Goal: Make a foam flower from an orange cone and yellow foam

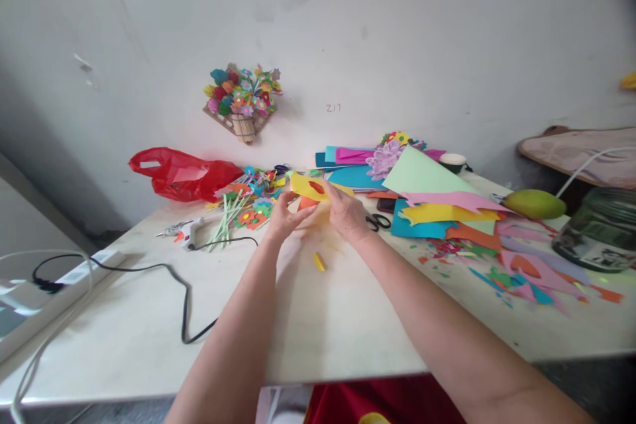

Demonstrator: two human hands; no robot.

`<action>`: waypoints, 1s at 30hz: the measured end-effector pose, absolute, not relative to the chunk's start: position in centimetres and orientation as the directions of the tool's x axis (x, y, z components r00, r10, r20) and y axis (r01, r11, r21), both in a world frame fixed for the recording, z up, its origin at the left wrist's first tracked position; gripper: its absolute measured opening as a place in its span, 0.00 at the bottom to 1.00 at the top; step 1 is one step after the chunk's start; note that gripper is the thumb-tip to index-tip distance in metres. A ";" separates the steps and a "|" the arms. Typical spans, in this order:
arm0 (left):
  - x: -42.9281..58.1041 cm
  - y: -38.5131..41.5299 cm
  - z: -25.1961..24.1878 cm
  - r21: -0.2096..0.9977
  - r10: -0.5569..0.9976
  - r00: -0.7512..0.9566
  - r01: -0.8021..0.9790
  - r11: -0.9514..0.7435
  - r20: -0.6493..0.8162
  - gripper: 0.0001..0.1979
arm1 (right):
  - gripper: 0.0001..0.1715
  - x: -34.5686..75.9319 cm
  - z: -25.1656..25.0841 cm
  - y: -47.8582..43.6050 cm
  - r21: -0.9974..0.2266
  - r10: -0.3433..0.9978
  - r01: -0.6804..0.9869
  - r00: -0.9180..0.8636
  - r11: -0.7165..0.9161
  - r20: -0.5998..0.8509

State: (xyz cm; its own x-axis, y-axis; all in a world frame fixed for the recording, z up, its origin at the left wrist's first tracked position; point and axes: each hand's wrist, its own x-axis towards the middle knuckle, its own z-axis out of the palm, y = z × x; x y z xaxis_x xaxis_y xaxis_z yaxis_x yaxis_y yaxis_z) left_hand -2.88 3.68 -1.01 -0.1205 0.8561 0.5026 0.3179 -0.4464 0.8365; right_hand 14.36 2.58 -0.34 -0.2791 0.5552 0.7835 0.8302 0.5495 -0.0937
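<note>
A yellow craft foam sheet (pixel 301 183) is held up over the middle of the table between my two hands. On its face lies a small orange-red piece (pixel 316 187); another orange piece (pixel 307 202) shows just below the sheet. My left hand (pixel 287 217) is closed on the sheet's left side, thumb pointing right. From the right, my right hand (pixel 346 213) grips the sheet, its fingertips close to the orange-red piece and partly hidden. Below the hands a small yellow scrap (pixel 318 262) lies on the table. Black-handled scissors (pixel 378 221) rest right of my right hand.
A white glue gun (pixel 192 233) with a black cord, pale green sticks (pixel 229 217) and a red plastic bag (pixel 183 175) are at left. Colored sheets (pixel 427 172), scraps (pixel 527 271), a green-yellow fruit (pixel 534 203) and a glass jar (pixel 599 228) occupy the right.
</note>
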 end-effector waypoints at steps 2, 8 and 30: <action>-2.3 4.2 -1.1 0.828 0.860 -0.027 0.286 -0.482 0.510 0.29 | 0.35 14.3 -0.2 2.2 -0.075 0.546 0.813 -0.317 0.578 0.776; -1.6 5.1 -1.3 0.842 0.876 -0.078 0.327 -0.429 0.477 0.18 | 0.32 14.3 0.7 0.8 -0.042 0.482 0.741 -0.392 0.670 0.783; -0.9 4.5 -1.3 0.819 0.812 -0.152 -0.020 -0.573 0.564 0.18 | 0.32 13.2 1.2 -0.1 0.094 0.375 0.684 -0.503 0.723 0.779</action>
